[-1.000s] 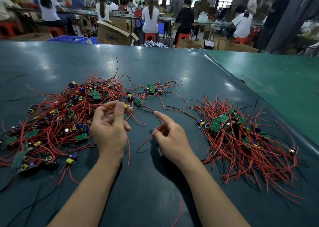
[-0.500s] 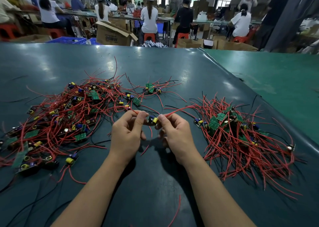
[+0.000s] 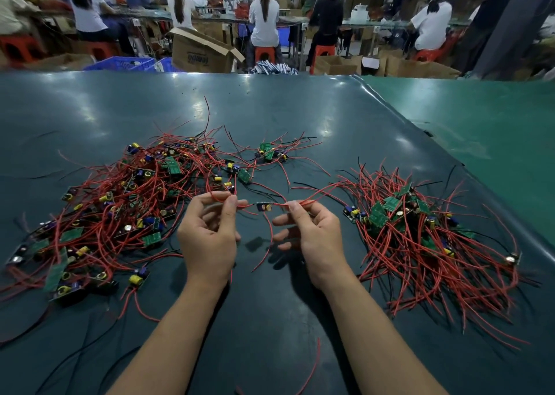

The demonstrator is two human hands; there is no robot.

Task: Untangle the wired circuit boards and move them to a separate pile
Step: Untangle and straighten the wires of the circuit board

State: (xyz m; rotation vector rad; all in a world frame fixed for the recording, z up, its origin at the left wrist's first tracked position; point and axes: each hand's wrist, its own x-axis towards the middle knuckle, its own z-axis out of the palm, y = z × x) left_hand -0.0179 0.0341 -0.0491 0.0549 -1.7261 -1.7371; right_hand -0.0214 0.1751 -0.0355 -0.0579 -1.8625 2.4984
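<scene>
The left hand [image 3: 210, 238] pinched red leads between thumb and forefinger, and the right hand [image 3: 312, 238] pinched the leads on the other side in the same way, its lower fingers loosely spread. Between the two pinches one small circuit board [image 3: 264, 207] hung clear of the dark green table [image 3: 270, 109], so this looked like the stretch-and-free step for a single unit. Some of its wires seemed to trail back toward the tangled pile [image 3: 120, 208] on the left, though exactly which could not be told. The sorted pile [image 3: 420, 238] lay just right of the right hand. The next move likely called for drawing the left-side leads free without dragging neighbours along, then carrying the board rightward onto that pile. Half a second earlier the hands had been close together, fingertips almost meeting over the board; by now they had pulled apart and the leads ran taut.
</scene>
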